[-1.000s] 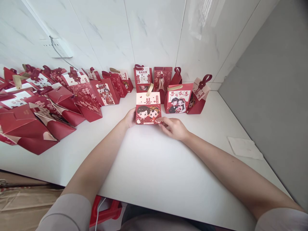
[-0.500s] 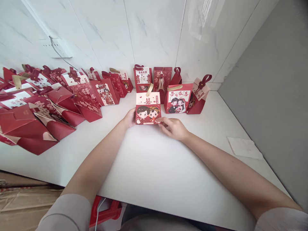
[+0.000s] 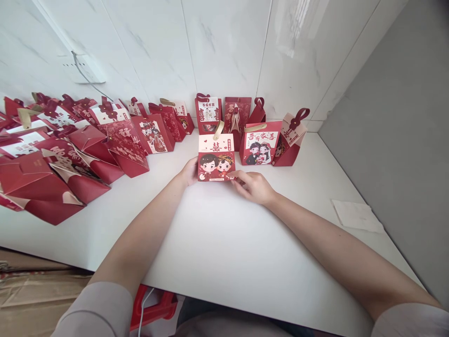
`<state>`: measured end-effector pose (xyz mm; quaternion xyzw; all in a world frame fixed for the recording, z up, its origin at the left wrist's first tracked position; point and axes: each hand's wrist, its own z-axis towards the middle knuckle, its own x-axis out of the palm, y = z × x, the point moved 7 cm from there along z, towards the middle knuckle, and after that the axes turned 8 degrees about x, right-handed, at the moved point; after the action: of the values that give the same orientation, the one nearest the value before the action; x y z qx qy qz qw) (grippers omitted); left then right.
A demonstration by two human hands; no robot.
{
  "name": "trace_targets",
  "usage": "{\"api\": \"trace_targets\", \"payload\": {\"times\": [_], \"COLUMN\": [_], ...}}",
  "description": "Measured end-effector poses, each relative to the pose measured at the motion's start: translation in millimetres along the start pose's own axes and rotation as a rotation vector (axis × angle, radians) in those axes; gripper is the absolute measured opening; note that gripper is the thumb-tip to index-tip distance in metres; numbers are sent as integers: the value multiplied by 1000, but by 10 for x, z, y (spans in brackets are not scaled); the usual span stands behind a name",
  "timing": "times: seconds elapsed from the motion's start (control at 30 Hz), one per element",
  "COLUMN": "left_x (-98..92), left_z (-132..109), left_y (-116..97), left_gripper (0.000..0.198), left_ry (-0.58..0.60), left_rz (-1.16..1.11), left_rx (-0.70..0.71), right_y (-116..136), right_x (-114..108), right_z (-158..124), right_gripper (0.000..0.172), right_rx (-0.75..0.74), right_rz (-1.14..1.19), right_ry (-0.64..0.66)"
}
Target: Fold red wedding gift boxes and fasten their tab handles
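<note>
White tabletop [image 3: 228, 252] spreads before me. At twelve o'clock is a red gift box [image 3: 216, 161], my left hand [image 3: 190, 172] grasping its left side, my right hand [image 3: 251, 186] pinching its lower right corner. Beyond, similar boxes [image 3: 260, 150] stand toward one o'clock; marbled wall tiles [image 3: 224, 47] rise behind.

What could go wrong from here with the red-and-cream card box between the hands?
The box might dent if the bare left hand and right hand press too hard. Pushed backward, it could knock the upright red card box with a white front panel close behind.
</note>
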<state>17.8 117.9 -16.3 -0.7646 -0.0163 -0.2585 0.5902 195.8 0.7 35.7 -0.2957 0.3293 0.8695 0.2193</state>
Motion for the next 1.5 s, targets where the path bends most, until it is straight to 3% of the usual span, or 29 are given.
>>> {"api": "trace_targets", "payload": {"times": [1.07, 1.3, 1.5], "left_x": [30, 78, 60], "left_z": [-31, -52, -88], "left_y": [-36, -31, -71], "left_gripper": [39, 38, 37], "left_ry": [-6, 77, 27], "left_rz": [33, 9, -11], "left_rx": [32, 26, 86], "right_y": [17, 22, 23], "right_x": [-11, 13, 17], "right_z": [4, 7, -3], "right_gripper": [20, 18, 16], "right_rx": [-1, 6, -6], "right_rz": [-17, -25, -26], "right_ry": [0, 29, 36]}}
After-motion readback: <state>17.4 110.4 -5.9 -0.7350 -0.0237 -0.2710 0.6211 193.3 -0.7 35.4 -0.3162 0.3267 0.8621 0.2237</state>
